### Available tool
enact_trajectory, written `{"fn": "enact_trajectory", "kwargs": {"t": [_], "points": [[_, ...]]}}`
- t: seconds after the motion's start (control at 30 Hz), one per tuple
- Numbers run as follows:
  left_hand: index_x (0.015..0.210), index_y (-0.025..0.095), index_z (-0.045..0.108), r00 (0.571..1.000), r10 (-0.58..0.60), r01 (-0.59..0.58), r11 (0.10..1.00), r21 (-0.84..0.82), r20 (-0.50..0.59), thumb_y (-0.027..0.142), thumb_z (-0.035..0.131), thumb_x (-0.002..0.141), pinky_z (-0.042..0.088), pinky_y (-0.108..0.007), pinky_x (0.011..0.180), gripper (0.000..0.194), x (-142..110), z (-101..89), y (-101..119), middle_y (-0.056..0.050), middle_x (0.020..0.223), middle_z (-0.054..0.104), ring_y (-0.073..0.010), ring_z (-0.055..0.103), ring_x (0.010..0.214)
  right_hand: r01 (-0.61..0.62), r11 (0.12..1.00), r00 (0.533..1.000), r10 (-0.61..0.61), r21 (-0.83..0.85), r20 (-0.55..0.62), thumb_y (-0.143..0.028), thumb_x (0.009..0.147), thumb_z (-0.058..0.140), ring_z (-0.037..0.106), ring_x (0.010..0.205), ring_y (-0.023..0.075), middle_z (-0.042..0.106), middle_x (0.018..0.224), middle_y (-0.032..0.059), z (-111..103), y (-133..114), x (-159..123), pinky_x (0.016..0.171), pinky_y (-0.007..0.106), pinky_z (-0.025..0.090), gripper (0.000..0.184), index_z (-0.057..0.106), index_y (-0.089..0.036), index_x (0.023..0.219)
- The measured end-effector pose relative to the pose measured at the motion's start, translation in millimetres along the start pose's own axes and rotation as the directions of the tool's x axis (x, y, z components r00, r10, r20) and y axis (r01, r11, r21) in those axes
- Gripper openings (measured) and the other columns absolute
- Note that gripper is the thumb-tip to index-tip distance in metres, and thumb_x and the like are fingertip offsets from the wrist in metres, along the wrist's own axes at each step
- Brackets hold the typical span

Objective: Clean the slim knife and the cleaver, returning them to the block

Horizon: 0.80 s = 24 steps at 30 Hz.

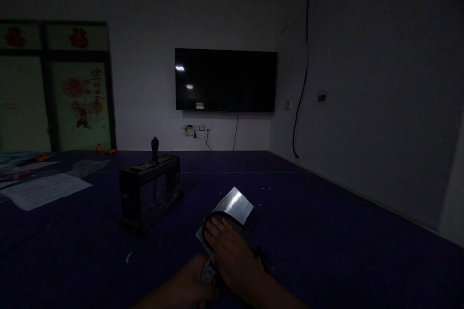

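Note:
A shiny metal plate lies tilted at the lower middle, its far corner catching the light. Over it sits a dark, round-edged piece whose kind I cannot make out. My right hand rests flat on this dark piece, fingers stretched and side by side. To its left, my left hand is closed around a small greyish piece at the plate's near end; the dim light hides its kind. Something black and yellow shows partly behind my right wrist.
A black frame with an upright knob handle stands on the dark blue surface to the left. Printed paper and clear plastic lie farther left. Small orange pieces sit at the back. A television hangs on the wall.

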<state>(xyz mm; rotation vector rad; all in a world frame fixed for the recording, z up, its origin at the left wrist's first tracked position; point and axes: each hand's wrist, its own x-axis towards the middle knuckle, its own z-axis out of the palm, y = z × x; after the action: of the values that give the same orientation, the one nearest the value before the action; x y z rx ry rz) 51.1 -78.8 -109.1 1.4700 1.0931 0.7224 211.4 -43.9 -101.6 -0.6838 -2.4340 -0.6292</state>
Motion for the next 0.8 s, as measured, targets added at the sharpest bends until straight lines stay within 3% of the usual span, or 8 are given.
{"fn": "enact_trajectory", "kwargs": {"t": [0.13, 0.27, 0.47, 0.67, 0.8], "points": [[0.08, 0.017, 0.05, 0.996, -0.072, 0.074, 0.997, 0.028, -0.048, 0.006, 0.059, 0.053, 0.031, -0.016, 0.043, 0.031, 0.3, -0.7, -0.4, 0.006, 0.068, 0.055, -0.0061, 0.046, 0.05, -0.021, 1.0, 0.998, 0.02, -0.021, -0.066, -0.006, 0.084, 0.039, 0.026, 0.134, 0.0184, 0.04, 0.142, 0.0059, 1.8, -1.8, -0.2, 0.109, 0.041, 0.032, 0.05, 0.042, -0.012, 0.133], [0.08, 0.016, 0.049, 0.996, -0.066, 0.066, 0.998, 0.006, -0.058, 0.008, 0.059, 0.053, 0.032, -0.017, 0.042, 0.03, 4.5, -1.6, -7.7, 0.006, 0.067, 0.055, -0.0055, 0.046, 0.047, -0.044, 0.999, 0.995, 0.042, -0.021, -0.087, -0.005, 0.082, 0.038, 0.029, 0.133, 0.0184, 0.042, 0.14, 0.0064, 1.0, -3.1, 0.8, 0.108, 0.04, 0.032, 0.051, 0.043, -0.012, 0.133], [0.079, 0.017, 0.046, 0.998, -0.069, 0.069, 0.997, 0.034, 0.007, 0.011, 0.06, 0.056, 0.027, -0.016, 0.037, 0.028, 10.2, -5.8, -18.0, 0.009, 0.055, 0.05, -0.0051, 0.042, 0.037, -0.115, 0.993, 0.986, 0.113, -0.01, -0.121, -0.005, 0.081, 0.037, 0.03, 0.133, 0.0204, 0.043, 0.139, 0.0093, 2.8, 0.2, 1.5, 0.107, 0.044, 0.033, 0.054, 0.041, -0.01, 0.134], [0.084, 0.018, 0.046, 0.997, -0.075, 0.075, 0.996, 0.046, -0.015, 0.012, 0.062, 0.059, 0.028, -0.015, 0.038, 0.03, 10.2, -6.7, -21.9, 0.009, 0.057, 0.051, -0.0048, 0.043, 0.04, -0.136, 0.99, 0.982, 0.138, 0.023, -0.127, -0.005, 0.082, 0.037, 0.029, 0.133, 0.0195, 0.042, 0.14, 0.0088, 2.9, 0.4, 0.3, 0.108, 0.044, 0.033, 0.055, 0.039, -0.012, 0.136], [0.081, 0.017, 0.048, 0.997, -0.068, 0.069, 0.997, 0.021, -0.037, 0.009, 0.062, 0.056, 0.03, -0.015, 0.04, 0.03, 10.2, -4.8, -20.0, 0.007, 0.062, 0.053, -0.0048, 0.044, 0.044, -0.076, 0.996, 0.995, 0.079, 0.044, -0.067, -0.003, 0.079, 0.037, 0.025, 0.135, 0.0199, 0.04, 0.142, 0.0088, 0.5, -0.4, -0.7, 0.109, 0.045, 0.031, 0.058, 0.037, -0.01, 0.137]]}}
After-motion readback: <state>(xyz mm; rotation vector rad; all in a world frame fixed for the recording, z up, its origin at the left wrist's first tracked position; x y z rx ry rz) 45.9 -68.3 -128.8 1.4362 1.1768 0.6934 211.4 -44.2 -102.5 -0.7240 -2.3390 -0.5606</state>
